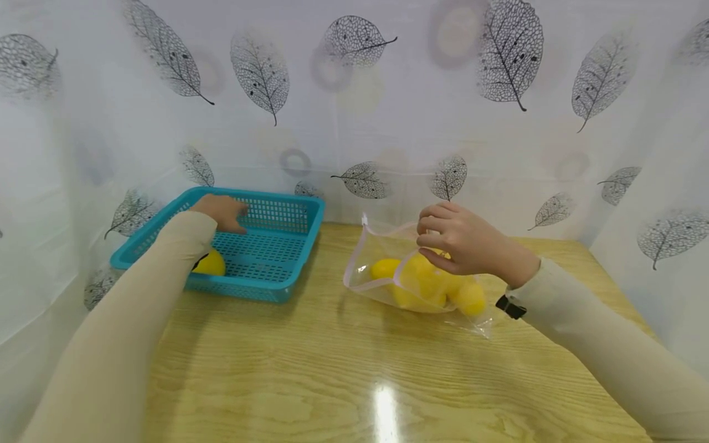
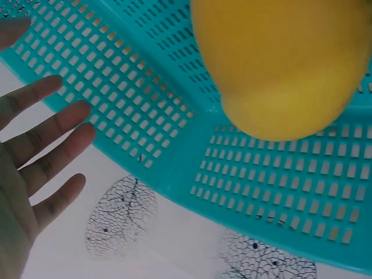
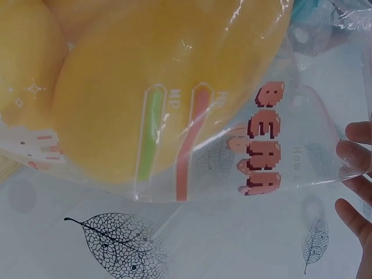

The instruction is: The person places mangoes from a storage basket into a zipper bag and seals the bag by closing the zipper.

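My left hand (image 1: 223,211) hovers over the blue plastic basket (image 1: 301,246), fingers spread and nothing in them. Below its wrist a lemon (image 1: 212,264) lies in the basket's near left part, partly hidden by the sleeve. In the left wrist view that lemon (image 2: 279,70) looms large, apart from the spread fingers (image 2: 58,125). My right hand (image 1: 462,240) pinches the upper edge of a clear zip bag (image 1: 372,289) with a pink rim. Several lemons (image 1: 421,280) lie inside the bag. Printed pink letters (image 3: 264,139) show on its side in the right wrist view.
Basket and bag stand on a wood-grain table (image 1: 310,363), the basket at the left and the bag right of the middle. A white leaf-patterned sheet (image 1: 365,123) hangs behind and at both sides.
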### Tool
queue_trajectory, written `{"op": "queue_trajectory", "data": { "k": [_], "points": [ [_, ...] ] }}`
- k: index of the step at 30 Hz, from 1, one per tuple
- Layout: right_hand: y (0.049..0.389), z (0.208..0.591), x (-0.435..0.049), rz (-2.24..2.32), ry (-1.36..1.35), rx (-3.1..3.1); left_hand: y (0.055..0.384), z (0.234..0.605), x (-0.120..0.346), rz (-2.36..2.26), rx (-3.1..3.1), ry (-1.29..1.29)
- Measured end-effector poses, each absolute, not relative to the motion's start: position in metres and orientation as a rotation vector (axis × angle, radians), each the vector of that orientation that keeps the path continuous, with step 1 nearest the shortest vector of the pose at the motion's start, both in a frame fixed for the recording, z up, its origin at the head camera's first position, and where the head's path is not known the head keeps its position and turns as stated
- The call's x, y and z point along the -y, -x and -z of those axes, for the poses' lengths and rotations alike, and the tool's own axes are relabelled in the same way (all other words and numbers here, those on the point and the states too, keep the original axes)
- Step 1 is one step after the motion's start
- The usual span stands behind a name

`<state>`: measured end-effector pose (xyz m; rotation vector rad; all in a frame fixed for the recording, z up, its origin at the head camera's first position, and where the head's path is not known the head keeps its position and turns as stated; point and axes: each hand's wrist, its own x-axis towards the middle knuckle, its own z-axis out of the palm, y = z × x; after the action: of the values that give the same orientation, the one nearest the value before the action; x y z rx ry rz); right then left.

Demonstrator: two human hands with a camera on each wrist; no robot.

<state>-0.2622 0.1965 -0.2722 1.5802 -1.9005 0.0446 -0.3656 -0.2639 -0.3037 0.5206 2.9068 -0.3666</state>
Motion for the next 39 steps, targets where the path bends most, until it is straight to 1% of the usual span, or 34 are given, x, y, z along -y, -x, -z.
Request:
{"op": "queue_trajectory", "data": {
  "k": [8, 15, 28, 35, 39],
  "points": [
    [0.262, 0.272, -0.196, -0.045, -1.577, 1.898, 0.355, 0.302, 0.279, 0.278, -2.851, -0.396],
    [0.262, 0.272, -0.195, -0.043, -1.574, 1.901, 0.349, 0.301, 0.289, 0.314, -2.804, -0.228],
    [0.263, 0.271, -0.195, -0.033, -1.573, 1.919, 0.341, 0.303, 0.301, 0.235, -2.756, -0.125],
    [0.263, 0.270, -0.195, -0.036, -1.580, 1.923, 0.343, 0.309, 0.312, 0.038, -2.663, 0.019],
    [0.264, 0.269, -0.194, -0.035, -1.583, 1.922, 0.340, 0.306, 0.310, -0.029, -2.594, 0.059]
  ]
}}
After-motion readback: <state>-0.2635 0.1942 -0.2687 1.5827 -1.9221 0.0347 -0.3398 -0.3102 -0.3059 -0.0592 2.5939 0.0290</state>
